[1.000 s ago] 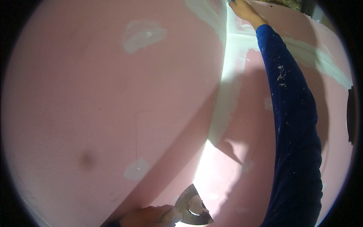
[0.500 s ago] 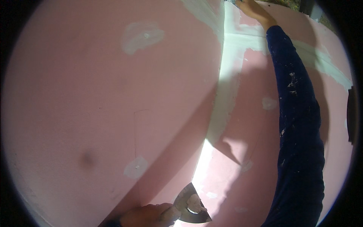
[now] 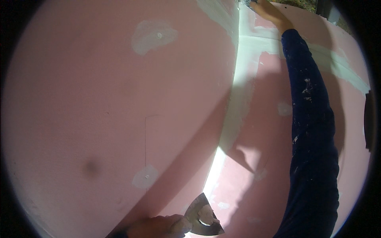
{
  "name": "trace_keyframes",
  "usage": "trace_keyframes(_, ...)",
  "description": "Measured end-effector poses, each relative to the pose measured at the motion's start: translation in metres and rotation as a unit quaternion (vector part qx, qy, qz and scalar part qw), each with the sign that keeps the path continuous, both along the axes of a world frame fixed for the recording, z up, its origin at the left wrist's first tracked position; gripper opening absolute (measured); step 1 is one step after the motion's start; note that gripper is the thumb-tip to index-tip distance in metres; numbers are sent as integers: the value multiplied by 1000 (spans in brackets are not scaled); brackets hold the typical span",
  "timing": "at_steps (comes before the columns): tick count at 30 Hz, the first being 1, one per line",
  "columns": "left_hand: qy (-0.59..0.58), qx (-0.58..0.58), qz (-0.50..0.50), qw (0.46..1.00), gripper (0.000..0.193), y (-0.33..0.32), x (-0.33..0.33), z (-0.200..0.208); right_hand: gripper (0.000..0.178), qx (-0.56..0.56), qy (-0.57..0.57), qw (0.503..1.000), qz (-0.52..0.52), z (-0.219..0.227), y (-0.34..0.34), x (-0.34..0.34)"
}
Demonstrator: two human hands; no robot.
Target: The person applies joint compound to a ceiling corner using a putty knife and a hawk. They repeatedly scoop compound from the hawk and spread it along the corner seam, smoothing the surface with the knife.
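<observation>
At the lower edge my left hand [image 3: 160, 226] is closed round the handle of a putty knife [image 3: 193, 214]. Its flared metal blade carries a lump of pale joint compound [image 3: 206, 215]. Stretched far up along the wall, my right arm in a dark blue, paint-spotted sleeve ends in my right hand [image 3: 270, 11]. That hand's fingers are bent at the top edge, by the inside corner [image 3: 238, 43], around a greyish thing largely cut off by the frame. Pale compound coats a band [image 3: 240, 95] beside the corner line.
Pink plasterboard walls [image 3: 91, 79] meet at the corner, with compound patches [image 3: 154, 36] over fastener spots. A coated seam [image 3: 337, 63] runs off to the right. Shadows of an arm and a blade fall across the boards. A dark object [image 3: 368, 121] shows at the right rim.
The walls have shifted slightly to the right in view. Both hands keep nearly the same places, and the putty knife still carries its lump of compound.
</observation>
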State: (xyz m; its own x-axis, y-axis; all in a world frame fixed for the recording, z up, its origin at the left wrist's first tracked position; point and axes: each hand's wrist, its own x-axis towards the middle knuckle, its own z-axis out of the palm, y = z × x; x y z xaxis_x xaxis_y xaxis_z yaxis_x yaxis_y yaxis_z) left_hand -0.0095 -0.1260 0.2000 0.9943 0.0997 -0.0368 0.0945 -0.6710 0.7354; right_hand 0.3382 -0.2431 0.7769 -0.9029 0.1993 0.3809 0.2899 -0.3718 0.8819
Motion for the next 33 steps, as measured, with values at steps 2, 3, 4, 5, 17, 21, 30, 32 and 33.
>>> trace_keyframes(2, -41, 31, -28, 998, 45, 0, 0, -1, 44, 11, 262, 962, -78, 3, 1, 3)
trace_keyframes(3, -62, 46, -43, 996, 45, 0, 0, -2, 44, 17, 387, 915, -115, 4, 2, 3)
trace_keyframes(4, -64, 50, -44, 996, 44, 0, -1, -3, 44, 31, 397, 910, -113, 3, 3, 2)
trace_keyframes(5, -66, 53, -45, 995, 44, 0, 0, -4, 44, 44, 407, 906, -110, 3, 5, 1)
trace_keyframes(17, -83, 37, -37, 995, 39, 2, 0, -6, 37, 84, 446, 883, -118, -33, 34, -30)
trace_keyframes(21, -86, 24, -54, 995, 39, 4, 1, -5, 36, 94, 359, 916, -152, -28, 6, -17)
trace_keyframes(30, -84, 66, -47, 993, 40, 3, -2, 0, 37, 36, 170, 966, -190, 47, 5, 44)
trace_keyframes(32, -82, 58, -44, 994, 40, 4, -2, 1, 38, 45, 191, 972, -127, 43, 11, 45)
trace_keyframes(33, -81, 53, -43, 994, 40, 4, -1, 1, 38, 49, 201, 974, -96, 41, 13, 44)
